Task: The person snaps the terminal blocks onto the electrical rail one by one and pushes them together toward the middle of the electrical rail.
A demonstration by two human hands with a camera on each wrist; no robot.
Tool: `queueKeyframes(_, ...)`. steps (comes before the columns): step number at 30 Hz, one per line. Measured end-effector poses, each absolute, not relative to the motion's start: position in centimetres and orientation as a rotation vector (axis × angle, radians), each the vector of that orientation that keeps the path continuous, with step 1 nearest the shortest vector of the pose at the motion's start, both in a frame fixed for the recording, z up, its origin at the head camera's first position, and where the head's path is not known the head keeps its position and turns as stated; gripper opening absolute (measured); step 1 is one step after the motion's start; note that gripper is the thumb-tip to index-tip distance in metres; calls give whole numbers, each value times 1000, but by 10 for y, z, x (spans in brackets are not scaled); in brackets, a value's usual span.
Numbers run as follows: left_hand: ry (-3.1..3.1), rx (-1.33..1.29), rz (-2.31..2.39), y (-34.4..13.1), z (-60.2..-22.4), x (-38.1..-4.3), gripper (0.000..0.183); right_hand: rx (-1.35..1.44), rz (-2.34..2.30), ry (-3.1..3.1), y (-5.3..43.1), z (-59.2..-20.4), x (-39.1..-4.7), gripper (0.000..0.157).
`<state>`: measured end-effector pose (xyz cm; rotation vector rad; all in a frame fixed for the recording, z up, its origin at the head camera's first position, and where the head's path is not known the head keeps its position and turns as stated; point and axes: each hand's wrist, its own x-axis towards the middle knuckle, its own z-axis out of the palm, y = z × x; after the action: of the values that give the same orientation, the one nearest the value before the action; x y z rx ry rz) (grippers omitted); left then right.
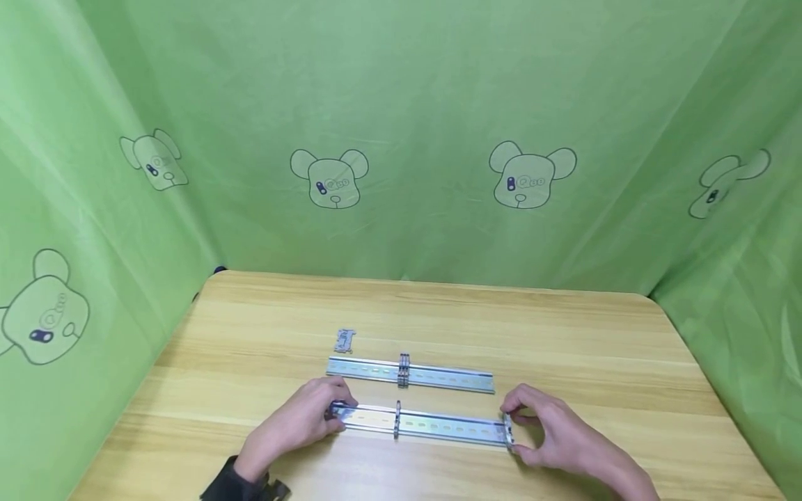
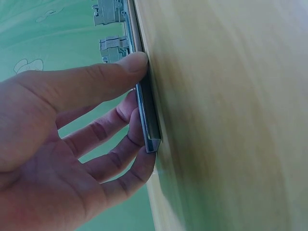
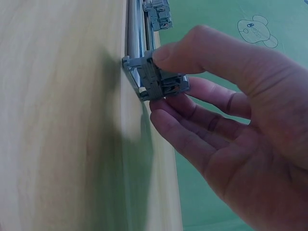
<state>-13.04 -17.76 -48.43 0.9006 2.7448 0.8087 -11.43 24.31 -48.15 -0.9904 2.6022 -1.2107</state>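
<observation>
A slotted metal DIN rail (image 1: 447, 426) lies lengthwise across the near part of the table. Its left end is gripped by my left hand (image 1: 299, 417), thumb on the near edge and fingers on the far side, as the left wrist view shows. At the rail's right end, my right hand (image 1: 560, 433) pinches a grey terminal block (image 3: 156, 77) between thumb and fingers. That block sits across the rail end; whether it is fully clipped cannot be told. Another thin terminal block (image 1: 397, 419) stands on the rail left of its middle.
Behind lies a second DIN rail (image 1: 451, 378) bearing several terminal blocks (image 1: 404, 371) side by side near its middle. One loose grey terminal block (image 1: 344, 340) lies flat beyond that rail's left end. Green curtains (image 1: 432, 229) enclose the wooden table (image 1: 564, 327) at the back and sides.
</observation>
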Motion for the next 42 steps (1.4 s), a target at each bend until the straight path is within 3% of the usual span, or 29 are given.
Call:
queueKeyframes(19, 2735, 899, 810, -178, -484, -132, 34, -1041, -1296, 2577, 233, -489, -116, 52)
queueKeyframes(42, 2739, 902, 810, -178, -482, -130, 33, -1100, -1069, 2766, 159, -493, -125, 51)
